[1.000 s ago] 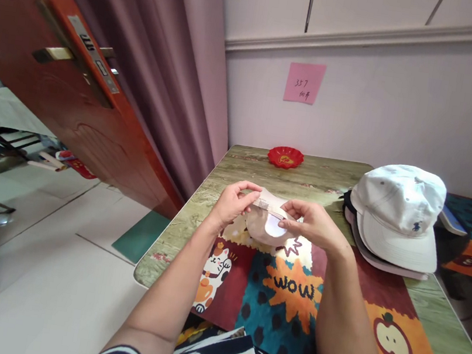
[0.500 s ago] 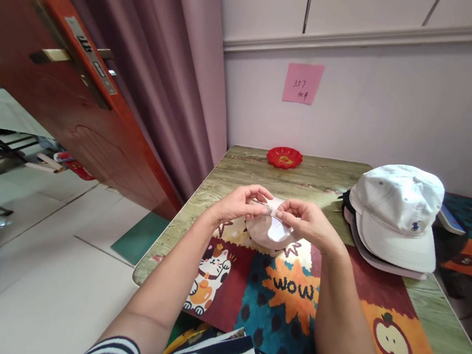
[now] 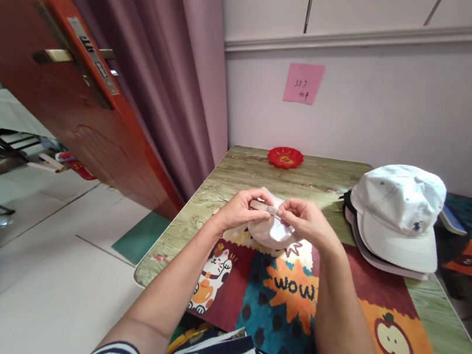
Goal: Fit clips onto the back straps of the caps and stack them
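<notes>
A pale cap (image 3: 263, 233) lies on the patterned mat in front of me, its back opening facing me. My left hand (image 3: 241, 208) pinches one side of the cap's narrow back strap (image 3: 262, 207) between thumb and fingers. My right hand (image 3: 309, 222) grips the strap's other side, fingertips closed near a small fastening. Both hands nearly meet above the cap. The fingers cover part of the strap, so I cannot make out whether it is joined.
To the right sits a stack of caps with a white cap (image 3: 400, 204) on top. A red scalloped dish (image 3: 285, 158) stands at the table's back. The colourful mat (image 3: 279, 331) covers the near part of the table. An open door (image 3: 75, 94) stands left.
My left hand has turned slightly and the strap's flat face now shows more between the hands. The right hand keeps its grip. The stack and dish stay put.
</notes>
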`<state>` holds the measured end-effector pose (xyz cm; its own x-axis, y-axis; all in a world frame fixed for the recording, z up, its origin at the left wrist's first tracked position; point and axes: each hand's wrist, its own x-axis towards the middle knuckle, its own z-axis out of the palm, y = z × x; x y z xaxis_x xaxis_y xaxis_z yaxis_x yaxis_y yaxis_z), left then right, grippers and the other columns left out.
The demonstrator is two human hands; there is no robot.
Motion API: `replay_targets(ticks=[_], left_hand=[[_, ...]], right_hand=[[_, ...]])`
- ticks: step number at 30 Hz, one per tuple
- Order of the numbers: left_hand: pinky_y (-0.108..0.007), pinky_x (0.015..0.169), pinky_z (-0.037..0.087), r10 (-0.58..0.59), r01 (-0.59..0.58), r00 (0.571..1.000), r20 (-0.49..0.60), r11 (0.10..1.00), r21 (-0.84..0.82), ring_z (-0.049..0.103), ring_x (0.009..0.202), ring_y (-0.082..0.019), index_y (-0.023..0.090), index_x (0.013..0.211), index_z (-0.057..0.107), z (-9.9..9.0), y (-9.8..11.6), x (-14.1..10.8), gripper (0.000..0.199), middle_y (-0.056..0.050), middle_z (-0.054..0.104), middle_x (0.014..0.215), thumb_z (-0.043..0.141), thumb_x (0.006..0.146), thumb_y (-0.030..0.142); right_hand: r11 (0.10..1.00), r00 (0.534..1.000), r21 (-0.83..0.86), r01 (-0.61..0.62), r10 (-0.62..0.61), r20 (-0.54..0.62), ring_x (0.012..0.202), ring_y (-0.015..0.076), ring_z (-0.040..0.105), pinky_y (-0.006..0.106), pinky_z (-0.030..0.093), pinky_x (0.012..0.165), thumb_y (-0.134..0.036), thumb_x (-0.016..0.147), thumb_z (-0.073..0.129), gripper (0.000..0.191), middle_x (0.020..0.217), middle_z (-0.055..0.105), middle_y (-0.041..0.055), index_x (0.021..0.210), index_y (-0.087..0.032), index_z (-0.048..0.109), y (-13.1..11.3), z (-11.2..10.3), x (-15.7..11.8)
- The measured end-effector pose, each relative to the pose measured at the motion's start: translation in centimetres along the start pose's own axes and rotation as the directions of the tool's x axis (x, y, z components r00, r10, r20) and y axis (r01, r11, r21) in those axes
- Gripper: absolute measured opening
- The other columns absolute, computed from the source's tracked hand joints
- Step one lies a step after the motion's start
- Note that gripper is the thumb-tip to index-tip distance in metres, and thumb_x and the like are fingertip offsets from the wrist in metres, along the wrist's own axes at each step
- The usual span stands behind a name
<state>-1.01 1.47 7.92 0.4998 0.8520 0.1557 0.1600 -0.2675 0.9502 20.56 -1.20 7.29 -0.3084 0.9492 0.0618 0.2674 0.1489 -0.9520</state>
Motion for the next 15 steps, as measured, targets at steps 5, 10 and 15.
replay_targets(ticks=[5, 10, 15], left_hand=[[-0.020, 0.059, 0.042, -0.011, 0.011, 1.000, 0.002, 0.999, 0.042, 0.057, 0.066, -0.011, 0.018, 0.095, 0.072, 0.0, 0.2, -0.1, 0.024, 0.000, 0.065, 0.081, 0.078, 0.073, 0.028], [-0.021, 0.050, 0.045, -0.124, 0.125, 0.991, 0.053, 0.992, -0.023, 0.064, 0.063, -0.013, 0.023, 0.117, 0.071, -0.8, 1.1, 0.6, 0.048, -0.008, 0.072, 0.103, 0.082, 0.071, 0.034], [-0.022, 0.044, 0.041, -0.257, 0.269, 0.940, 0.226, 0.963, -0.024, 0.053, 0.046, -0.010, 0.016, 0.084, 0.076, -1.9, 1.3, 1.8, 0.032, -0.001, 0.061, 0.059, 0.081, 0.073, 0.046]], right_hand=[[0.999, 1.000, 0.031, 0.008, -0.009, 0.021, 0.057, 0.0115, 0.051, 0.021, 0.036, 0.048, -0.054, 0.082, 0.066, 0.038, 0.067, 0.061, 0.0012, 0.079, -0.016, 0.065, 0.0, -0.1, 0.0], [0.998, 1.000, 0.067, 0.000, -0.002, 0.021, 0.056, 0.0106, 0.048, 0.021, 0.035, 0.048, -0.057, 0.082, 0.066, 0.040, 0.065, 0.058, 0.0001, 0.080, -0.016, 0.064, -0.2, 0.3, 0.1], [0.996, 0.998, 0.084, 0.043, -0.047, 0.042, 0.063, 0.0120, 0.052, 0.023, 0.039, 0.055, -0.057, 0.085, 0.063, 0.041, 0.072, 0.060, 0.0010, 0.086, -0.016, 0.065, -0.1, 0.1, 0.1]])
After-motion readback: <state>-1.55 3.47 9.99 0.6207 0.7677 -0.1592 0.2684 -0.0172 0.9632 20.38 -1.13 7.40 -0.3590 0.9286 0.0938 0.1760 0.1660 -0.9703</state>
